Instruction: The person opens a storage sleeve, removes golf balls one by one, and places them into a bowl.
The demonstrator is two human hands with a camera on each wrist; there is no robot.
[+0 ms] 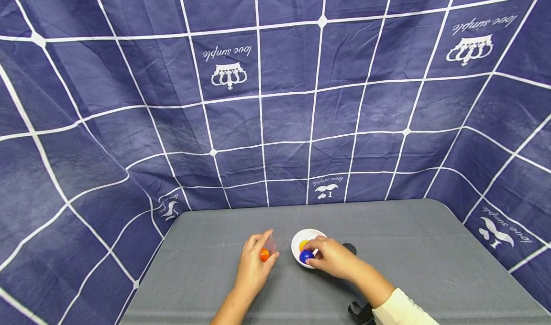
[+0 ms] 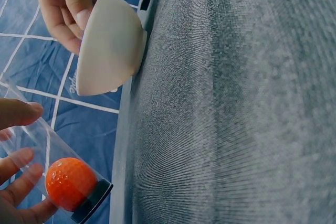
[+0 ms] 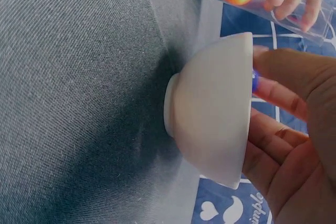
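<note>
My left hand [image 1: 254,265] grips a clear tube [image 2: 55,142] between thumb and fingers. At the tube's lower end, above its black base [image 2: 93,202], sits an orange golf ball [image 2: 71,183]. My right hand [image 1: 336,258] reaches over the rim of a white bowl [image 3: 212,108] and pinches a blue ball [image 1: 306,256] with thumb and fingertips. Beside the blue ball, a yellow ball [image 1: 303,244] lies in the bowl. From the right wrist, the bowl's wall hides most of the blue ball and all of the yellow one.
A flat black disc [image 1: 350,248] lies on the grey table [image 1: 206,267], just beyond my right hand. A curved black piece [image 1: 359,311] shows by the right sleeve. Blue cloth [image 1: 284,119] with white lines hangs behind the table and along its sides.
</note>
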